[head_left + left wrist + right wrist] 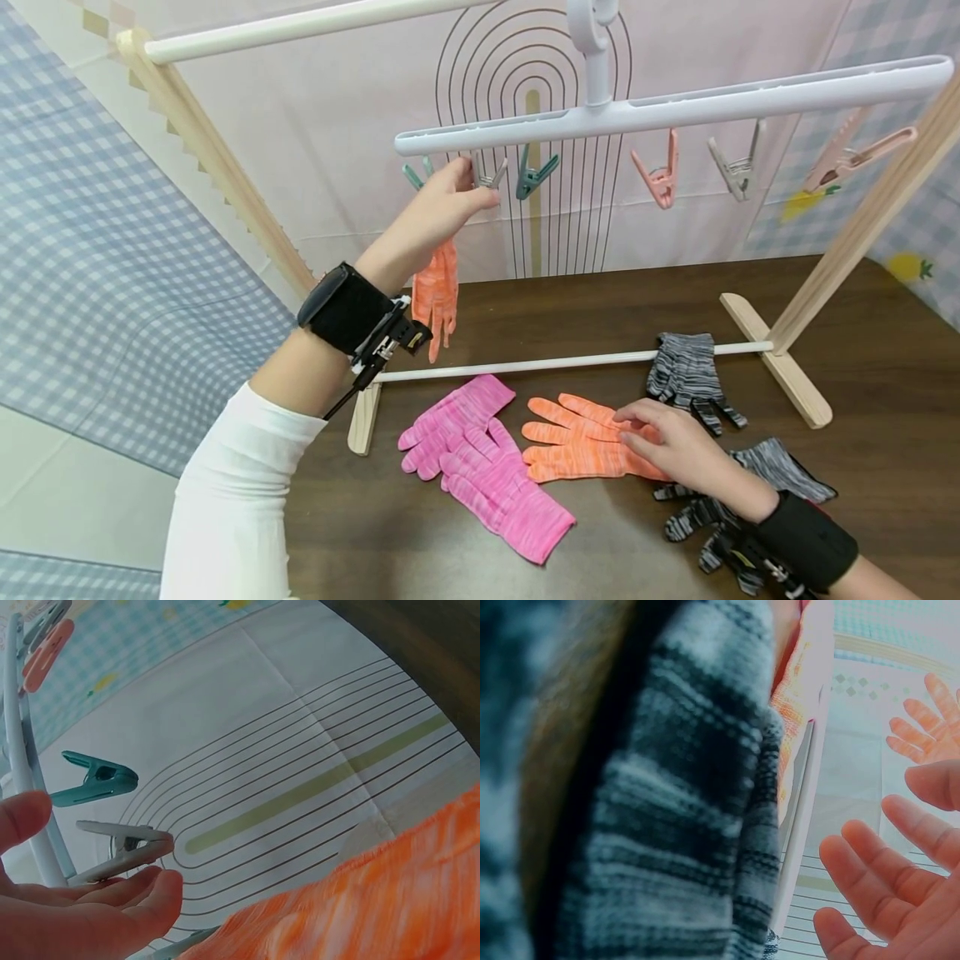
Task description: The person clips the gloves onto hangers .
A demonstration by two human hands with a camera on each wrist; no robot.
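My left hand (448, 200) is raised at the hanger's left end, beside a grey clothespin (127, 851). Its fingers lie along the clothespin and the thumb stands apart; whether they touch it I cannot tell. An orange knit glove (435, 292) hangs fingers down behind that wrist, below a green clothespin (414, 175); the hand hides its upper end. Over the cuff half of another orange glove (573, 442) on the table is my right hand (678, 442), fingers slightly bent, holding nothing visible. In the right wrist view its fingers (885, 877) are spread apart.
A white hanger (525, 129) carries several more clothespins, one being a pink clothespin (660, 171). Two pink gloves (487, 467) lie left of the orange one. Grey-black gloves (780, 471) lie under the right forearm; another (682, 367) lies over the rack's lower bar (517, 365).
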